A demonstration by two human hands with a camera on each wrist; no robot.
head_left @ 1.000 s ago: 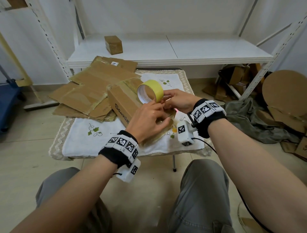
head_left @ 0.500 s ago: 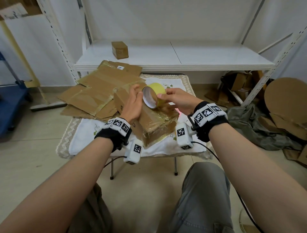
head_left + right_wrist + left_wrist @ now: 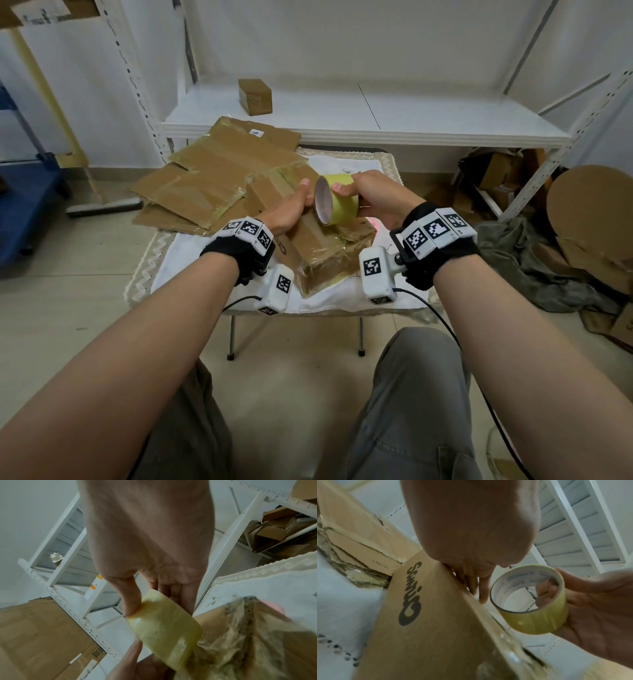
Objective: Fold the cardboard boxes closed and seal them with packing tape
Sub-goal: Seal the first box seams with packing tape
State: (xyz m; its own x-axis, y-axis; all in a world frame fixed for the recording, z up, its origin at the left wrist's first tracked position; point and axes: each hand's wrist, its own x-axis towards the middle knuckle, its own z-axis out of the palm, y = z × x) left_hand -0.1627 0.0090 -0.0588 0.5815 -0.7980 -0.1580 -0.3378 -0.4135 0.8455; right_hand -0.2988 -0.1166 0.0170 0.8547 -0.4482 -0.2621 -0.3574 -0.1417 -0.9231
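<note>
Box (image 3: 308, 246) side shows partly hidden black lettering; left hand (image 3: 287, 212) lies flat on it, right hand (image 3: 373, 202) grips tape roll (image 3: 337, 200).

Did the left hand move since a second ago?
Yes. The left hand slid from the cardboard box's near end to its far end, beside the tape roll.

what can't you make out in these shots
- Free end of the tape roll: no view shows it clearly.
- Top seam of the cardboard box, head view: hidden by left hand and roll.
- Near box edge, left wrist view: blurred.
- Right hand fingertips: inside the roll's core.
</note>
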